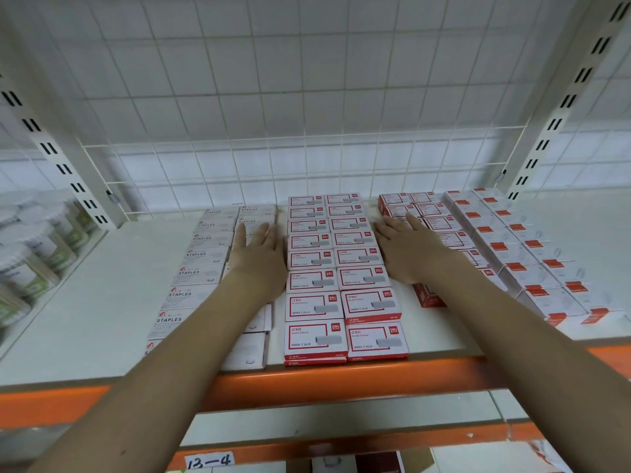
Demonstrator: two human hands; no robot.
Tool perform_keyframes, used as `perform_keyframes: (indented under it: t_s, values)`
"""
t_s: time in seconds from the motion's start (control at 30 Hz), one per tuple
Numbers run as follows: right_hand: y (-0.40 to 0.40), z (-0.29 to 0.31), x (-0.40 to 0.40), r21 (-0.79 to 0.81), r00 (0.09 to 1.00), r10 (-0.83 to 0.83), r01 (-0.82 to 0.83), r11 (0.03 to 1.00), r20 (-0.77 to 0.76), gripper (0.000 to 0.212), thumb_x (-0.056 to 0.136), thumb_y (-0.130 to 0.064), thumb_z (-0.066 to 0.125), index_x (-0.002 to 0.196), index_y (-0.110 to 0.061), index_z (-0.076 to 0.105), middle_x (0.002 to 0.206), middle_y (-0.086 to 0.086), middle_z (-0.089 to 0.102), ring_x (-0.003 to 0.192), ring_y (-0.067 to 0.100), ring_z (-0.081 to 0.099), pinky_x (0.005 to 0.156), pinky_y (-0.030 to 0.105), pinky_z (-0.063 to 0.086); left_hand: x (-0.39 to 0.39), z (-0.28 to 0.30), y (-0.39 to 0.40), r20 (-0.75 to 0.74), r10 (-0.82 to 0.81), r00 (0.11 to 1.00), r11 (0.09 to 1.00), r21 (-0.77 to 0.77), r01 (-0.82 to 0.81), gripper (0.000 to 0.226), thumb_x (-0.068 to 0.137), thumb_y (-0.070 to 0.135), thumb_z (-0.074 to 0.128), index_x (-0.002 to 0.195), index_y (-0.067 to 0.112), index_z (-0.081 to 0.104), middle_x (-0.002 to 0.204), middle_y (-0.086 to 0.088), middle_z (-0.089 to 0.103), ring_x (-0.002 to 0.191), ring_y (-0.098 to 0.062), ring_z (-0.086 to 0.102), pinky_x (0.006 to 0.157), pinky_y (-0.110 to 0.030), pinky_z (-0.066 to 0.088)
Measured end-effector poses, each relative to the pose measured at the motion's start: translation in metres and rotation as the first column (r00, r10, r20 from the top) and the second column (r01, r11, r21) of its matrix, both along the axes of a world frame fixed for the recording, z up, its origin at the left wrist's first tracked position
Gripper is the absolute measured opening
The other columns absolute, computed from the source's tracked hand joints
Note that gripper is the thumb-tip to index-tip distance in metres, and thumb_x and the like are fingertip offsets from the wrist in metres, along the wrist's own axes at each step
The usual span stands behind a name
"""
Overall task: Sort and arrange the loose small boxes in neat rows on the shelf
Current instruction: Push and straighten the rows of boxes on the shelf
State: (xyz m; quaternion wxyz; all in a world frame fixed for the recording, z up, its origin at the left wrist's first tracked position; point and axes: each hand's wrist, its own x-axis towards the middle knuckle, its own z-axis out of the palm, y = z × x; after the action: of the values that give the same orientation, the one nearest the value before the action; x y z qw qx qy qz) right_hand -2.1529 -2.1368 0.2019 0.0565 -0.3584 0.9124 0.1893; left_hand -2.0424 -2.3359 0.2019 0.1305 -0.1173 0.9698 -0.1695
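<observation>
Two rows of red-and-white staple boxes (341,268) run from the shelf's front edge to the wire back in the middle. My left hand (259,257) lies flat with straight fingers against the left side of these rows, over white boxes marked STAPLES (201,257). My right hand (409,247) lies flat with straight fingers against the right side, resting on another group of red-and-white boxes (430,213). Further right stand two rows of white boxes with orange labels (512,250).
The white shelf (112,285) has an orange front rail (307,380) and a wire grid back (273,172). Round plastic tubs (30,254) stand on the neighbouring shelf at the left. A label reading 13-4 (210,460) hangs below.
</observation>
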Motion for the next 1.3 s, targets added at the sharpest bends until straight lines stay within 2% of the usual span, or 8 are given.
perform_keyframes:
  t_s: [0.23,0.5,0.7,0.8,0.93,1.03,1.17,1.3]
  values:
    - [-0.004,-0.004,-0.004,0.016,1.0,0.01,-0.01,1.0,-0.018,0.065,0.098,-0.047,0.019,0.149,-0.017,-0.007,0.157,0.002,-0.006,0.144,0.019,-0.01,0.115,0.042,-0.009,-0.004,0.0,0.002,0.042,-0.062,0.997,0.996,-0.069,0.065,0.067,0.099,0.034,0.028,0.147,0.012,-0.012,0.156,-0.006,-0.012,0.143,-0.022,-0.013,0.111,-0.054,-0.01]
    - [-0.001,-0.001,-0.015,0.016,1.0,0.012,-0.011,1.0,-0.026,0.064,0.097,-0.05,0.015,0.149,-0.018,-0.006,0.157,0.001,-0.006,0.144,0.017,-0.009,0.113,0.042,-0.01,-0.009,0.002,-0.012,0.027,-0.062,0.998,0.998,0.026,0.062,0.063,0.099,0.042,0.022,0.149,0.018,-0.008,0.157,0.0,-0.008,0.143,-0.018,-0.011,0.113,-0.051,-0.01]
    - [-0.013,0.002,-0.028,0.071,0.999,0.006,-0.003,0.997,-0.044,0.064,0.098,-0.048,0.018,0.149,-0.015,-0.001,0.157,0.003,-0.002,0.144,0.019,-0.006,0.114,0.043,-0.006,-0.025,0.005,-0.011,0.081,-0.092,0.992,0.995,-0.042,0.096,0.065,0.099,0.038,0.027,0.148,0.018,-0.01,0.157,-0.003,-0.006,0.144,-0.021,-0.009,0.113,-0.052,-0.007]
    - [-0.02,0.001,-0.028,0.074,0.997,0.033,-0.028,0.997,-0.066,0.063,0.099,-0.042,0.023,0.149,-0.014,-0.003,0.157,0.004,-0.003,0.144,0.02,-0.006,0.114,0.042,-0.007,-0.026,0.006,-0.009,0.099,-0.105,0.989,0.991,-0.077,0.113,0.064,0.099,0.035,0.027,0.147,0.017,-0.01,0.157,-0.005,-0.008,0.143,-0.022,-0.01,0.113,-0.052,-0.008]
    - [-0.021,0.001,-0.028,0.078,0.997,0.03,-0.025,0.997,-0.066,0.062,0.099,-0.042,0.022,0.149,-0.014,-0.003,0.157,0.004,-0.003,0.144,0.02,-0.007,0.114,0.042,-0.008,-0.027,0.006,-0.01,0.102,-0.11,0.989,0.99,-0.073,0.117,0.063,0.099,0.035,0.027,0.147,0.017,-0.011,0.156,-0.004,-0.009,0.144,-0.022,-0.009,0.113,-0.051,-0.008]
    - [-0.018,0.003,-0.033,0.077,0.999,0.028,-0.025,0.997,-0.035,0.063,0.098,-0.047,0.018,0.149,-0.016,-0.003,0.157,0.002,-0.003,0.144,0.019,-0.007,0.114,0.042,-0.008,-0.031,0.006,-0.018,0.099,-0.112,0.989,0.992,-0.046,0.117,0.06,0.1,0.037,0.024,0.148,0.019,-0.006,0.157,-0.002,-0.006,0.144,-0.019,-0.008,0.112,-0.05,-0.009]
    - [-0.016,0.005,-0.051,0.126,0.997,0.0,0.009,0.992,-0.076,0.06,0.099,-0.043,0.016,0.149,-0.012,0.003,0.157,0.003,0.002,0.144,0.019,-0.005,0.114,0.043,-0.006,-0.046,0.006,-0.029,0.094,-0.075,0.993,0.997,-0.029,0.078,0.058,0.099,0.037,0.021,0.15,0.017,0.002,0.157,-0.001,0.0,0.144,-0.019,-0.004,0.112,-0.05,-0.008]
    - [-0.026,0.006,-0.06,0.117,0.997,-0.011,0.019,0.993,-0.073,0.06,0.099,-0.044,0.018,0.149,-0.013,0.005,0.157,0.002,0.004,0.144,0.019,-0.002,0.115,0.043,-0.005,-0.063,0.005,-0.032,0.102,-0.087,0.991,0.993,-0.069,0.095,0.06,0.099,0.034,0.026,0.149,0.014,0.001,0.157,-0.005,0.0,0.144,-0.021,-0.003,0.114,-0.051,-0.004]
